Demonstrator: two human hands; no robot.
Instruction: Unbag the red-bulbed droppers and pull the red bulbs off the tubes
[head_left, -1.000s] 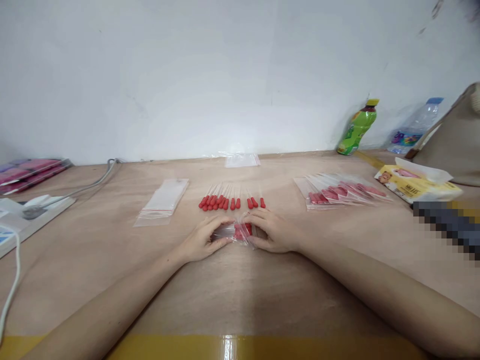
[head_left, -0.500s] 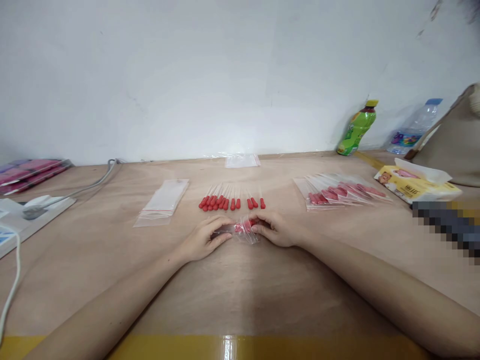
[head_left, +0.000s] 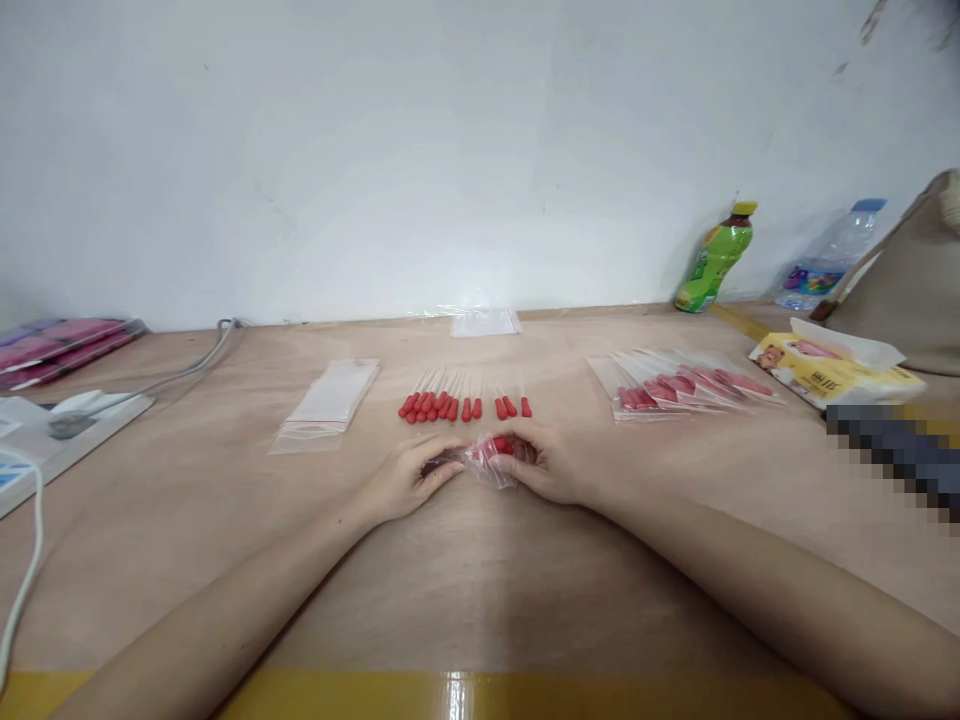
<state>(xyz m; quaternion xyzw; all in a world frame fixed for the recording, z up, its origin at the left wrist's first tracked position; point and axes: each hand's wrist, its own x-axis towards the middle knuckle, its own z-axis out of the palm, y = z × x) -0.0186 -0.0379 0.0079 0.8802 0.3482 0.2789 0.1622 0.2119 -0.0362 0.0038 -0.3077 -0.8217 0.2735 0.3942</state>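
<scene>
Between my hands, low over the table, is a small clear plastic bag with red-bulbed droppers partly inside it. My left hand pinches the bag's left part between thumb and fingers. The red bulbs are gripped at the right by my right hand, whose fingers partly hide them. Just beyond my hands lies a row of loose droppers, red bulbs toward me and thin clear stems pointing away. A stack of flat zip bags rests to the left. Filled bags of droppers fan out at the right.
A power strip with cables sits at the left, pink packets behind it. Another flat bag lies by the wall. To the right are a green bottle, a clear bottle, a tissue pack and a beige bag.
My right hand has shifted slightly, and the red bulbs in it now tilt up a little more at the bag's right side. My left hand stays nearly still.
</scene>
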